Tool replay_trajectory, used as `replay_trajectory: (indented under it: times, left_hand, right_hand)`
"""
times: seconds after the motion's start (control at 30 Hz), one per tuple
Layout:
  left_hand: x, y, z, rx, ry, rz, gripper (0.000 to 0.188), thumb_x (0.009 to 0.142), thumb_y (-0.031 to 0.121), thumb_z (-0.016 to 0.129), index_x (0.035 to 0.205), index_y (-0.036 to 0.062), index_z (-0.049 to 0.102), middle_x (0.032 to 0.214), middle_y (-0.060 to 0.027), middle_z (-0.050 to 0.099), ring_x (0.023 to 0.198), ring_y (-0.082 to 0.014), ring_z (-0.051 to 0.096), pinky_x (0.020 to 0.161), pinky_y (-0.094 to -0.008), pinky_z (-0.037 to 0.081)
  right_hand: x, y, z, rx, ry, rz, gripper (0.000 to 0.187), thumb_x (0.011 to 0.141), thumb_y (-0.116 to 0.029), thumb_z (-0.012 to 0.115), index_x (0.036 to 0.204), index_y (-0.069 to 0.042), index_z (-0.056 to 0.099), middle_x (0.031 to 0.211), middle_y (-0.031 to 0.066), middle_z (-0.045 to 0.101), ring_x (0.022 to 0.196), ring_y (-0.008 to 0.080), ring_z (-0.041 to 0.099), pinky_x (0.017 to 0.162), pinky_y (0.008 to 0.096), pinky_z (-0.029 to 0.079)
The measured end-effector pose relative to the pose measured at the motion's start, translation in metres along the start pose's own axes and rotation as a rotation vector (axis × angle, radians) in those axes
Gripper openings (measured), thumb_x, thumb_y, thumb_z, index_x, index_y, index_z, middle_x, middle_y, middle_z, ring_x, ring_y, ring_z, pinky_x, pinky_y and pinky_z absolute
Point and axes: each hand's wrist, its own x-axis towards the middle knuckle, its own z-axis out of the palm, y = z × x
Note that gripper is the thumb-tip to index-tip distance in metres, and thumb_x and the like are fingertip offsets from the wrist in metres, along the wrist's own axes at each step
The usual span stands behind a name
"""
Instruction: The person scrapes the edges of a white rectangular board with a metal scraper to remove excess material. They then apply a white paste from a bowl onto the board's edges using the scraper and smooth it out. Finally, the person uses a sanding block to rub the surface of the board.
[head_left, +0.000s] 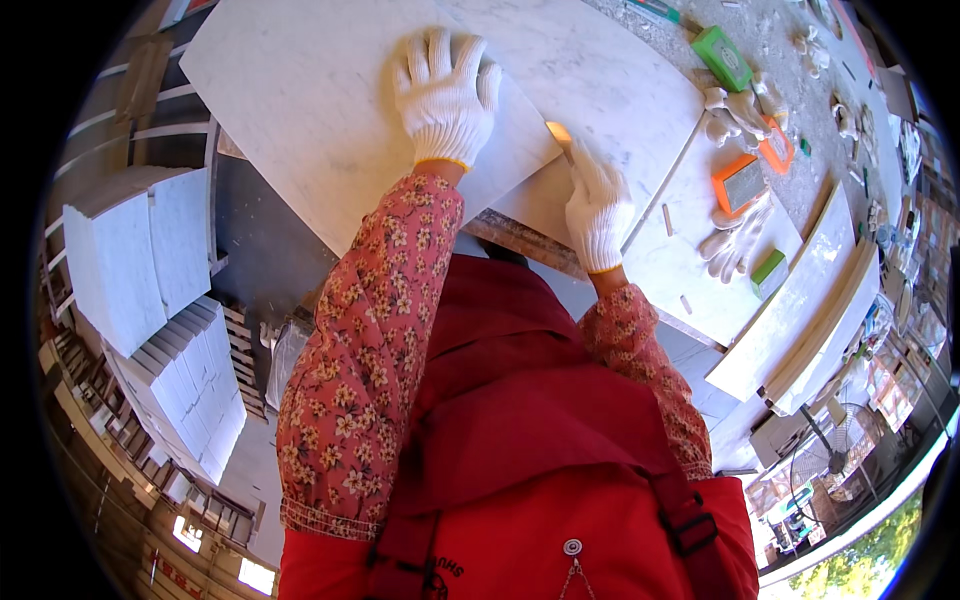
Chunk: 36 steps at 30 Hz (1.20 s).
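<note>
My left hand (447,95), in a white knit glove, lies flat with fingers spread on a large pale marble slab (290,110). My right hand (600,205), gloved the same way, is closed around a small orange-yellow piece (558,132), only its bright end showing. That end sits against the slab's right edge; the fingers hide the rest and I cannot make out its kind. Under and beyond this edge lies another grey-veined marble slab (620,75).
To the right lie a green block (722,58), an orange-edged block (740,186), a smaller green block (769,274) and loose white gloves (735,240). Long stone strips (790,310) border the right side. Stacked white slabs (180,385) stand at lower left.
</note>
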Motion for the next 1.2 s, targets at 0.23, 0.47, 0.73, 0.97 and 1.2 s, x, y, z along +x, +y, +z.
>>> replay_trajectory:
  times: [0.23,0.47,0.73,0.97,1.2]
  left_hand:
    - [0.002,0.0,-0.005,0.037,-0.073,-0.012,0.032,0.089,0.037,0.062,0.115,0.0191,0.064,0.127,-0.0126,0.059,0.119,-0.0357,0.052,0.099,-0.0514,0.04]
    - [0.0,0.0,0.0,0.009,-0.015,0.005,0.028,0.086,0.034,0.064,0.109,0.0185,0.065,0.122,-0.0138,0.057,0.118,-0.037,0.05,0.096,-0.0534,0.04]
    - [0.002,0.0,-0.005,0.017,-0.036,-0.003,0.028,0.087,0.034,0.063,0.11,0.0186,0.064,0.124,-0.0131,0.057,0.118,-0.0367,0.05,0.096,-0.052,0.04]
    - [0.006,0.003,-0.008,0.005,-0.123,-0.033,0.03,0.089,0.037,0.062,0.112,0.0191,0.063,0.126,-0.0124,0.057,0.119,-0.036,0.051,0.098,-0.0509,0.04]
    - [0.005,0.002,-0.004,-0.016,-0.1,-0.027,0.029,0.089,0.036,0.062,0.112,0.0186,0.064,0.126,-0.0118,0.058,0.12,-0.0357,0.05,0.098,-0.0509,0.039]
  right_hand:
    - [-0.011,0.012,-0.026,0.075,-0.111,-0.046,0.039,0.086,-0.002,0.06,0.123,-0.01,0.068,0.086,0.0136,0.066,0.078,0.0341,0.061,0.071,0.0418,0.051]
    - [0.041,0.011,0.009,-0.014,-0.045,-0.243,0.046,0.08,0.0,0.058,0.12,-0.018,0.071,0.081,0.0086,0.064,0.075,0.0312,0.06,0.066,0.0398,0.051]
    - [0.027,0.014,0.02,-0.044,0.086,-0.262,0.047,0.08,0.001,0.059,0.122,-0.017,0.07,0.081,0.0096,0.064,0.077,0.0326,0.06,0.069,0.0416,0.051]
    - [0.01,0.017,-0.006,-0.006,-0.061,-0.089,0.042,0.082,0.003,0.061,0.119,-0.013,0.072,0.088,0.0127,0.068,0.083,0.0325,0.064,0.074,0.039,0.052]
    - [0.065,0.007,-0.005,0.116,-0.179,-0.291,0.041,0.081,0.005,0.056,0.114,-0.011,0.074,0.077,0.0134,0.063,0.072,0.0315,0.058,0.069,0.0393,0.05]
